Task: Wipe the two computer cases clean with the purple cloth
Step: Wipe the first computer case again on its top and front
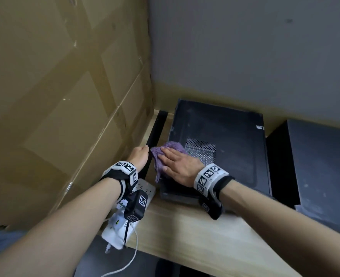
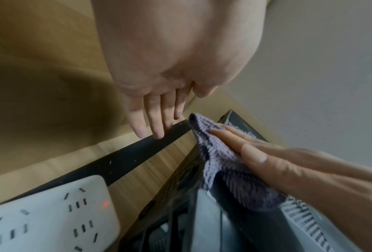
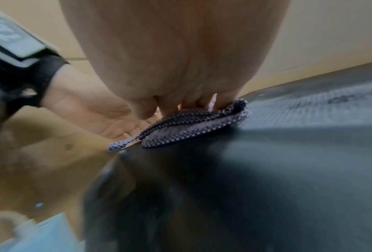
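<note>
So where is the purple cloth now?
In the head view the purple cloth lies under the right hand on the near-left corner of the left computer case, beside its vent.

No readable text; sticker [image 1: 259,127] on computer case [image 1: 225,132] illegible

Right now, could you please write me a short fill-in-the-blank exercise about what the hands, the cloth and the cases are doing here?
1. The right hand presses the purple cloth flat on the nearer computer case with ____ fingers.
2. The cloth lies just left of the case's perforated ____.
3. The left hand holds ____ and touches a black strip with its fingertips.
4. The white power strip lies under the ____ forearm.

Missing words: straight; vent; nothing; left
</note>
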`<action>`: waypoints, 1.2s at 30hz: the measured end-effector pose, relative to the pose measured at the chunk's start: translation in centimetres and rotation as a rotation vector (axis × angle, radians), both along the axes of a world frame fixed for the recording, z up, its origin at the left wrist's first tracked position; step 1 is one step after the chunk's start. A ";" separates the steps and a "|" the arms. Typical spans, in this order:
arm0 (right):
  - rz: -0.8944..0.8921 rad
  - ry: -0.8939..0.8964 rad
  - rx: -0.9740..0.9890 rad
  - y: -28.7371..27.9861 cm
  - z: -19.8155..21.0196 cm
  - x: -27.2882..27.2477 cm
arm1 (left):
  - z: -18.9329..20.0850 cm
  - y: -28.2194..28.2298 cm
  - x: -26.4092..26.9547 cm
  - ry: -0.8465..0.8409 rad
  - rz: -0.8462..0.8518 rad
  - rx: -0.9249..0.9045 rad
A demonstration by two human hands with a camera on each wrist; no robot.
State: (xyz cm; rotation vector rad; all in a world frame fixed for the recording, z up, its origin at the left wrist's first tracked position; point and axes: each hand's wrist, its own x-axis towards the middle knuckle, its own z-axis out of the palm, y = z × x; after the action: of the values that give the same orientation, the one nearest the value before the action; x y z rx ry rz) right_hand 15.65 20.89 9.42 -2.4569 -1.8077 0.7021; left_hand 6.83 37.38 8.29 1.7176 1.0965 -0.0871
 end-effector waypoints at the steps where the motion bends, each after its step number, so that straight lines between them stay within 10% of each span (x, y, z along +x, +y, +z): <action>1: 0.001 0.001 -0.019 0.8 0.2 1.5 | 0.0 0.2 0.5 -0.004 0.016 -0.019; 15: -0.039 0.010 -0.067 8.4 0.7 18.5 | 0.6 1.1 5.4 0.175 -0.212 -0.249; 36: 0.228 0.012 0.219 -4.6 -1.9 -3.5 | 0.6 0.0 0.3 0.174 -0.046 -0.152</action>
State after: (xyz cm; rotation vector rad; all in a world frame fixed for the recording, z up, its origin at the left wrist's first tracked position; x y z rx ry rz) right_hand 12.15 16.34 7.54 -2.1295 -2.0589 0.4938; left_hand 7.14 37.36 8.88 1.6208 1.1464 -0.3460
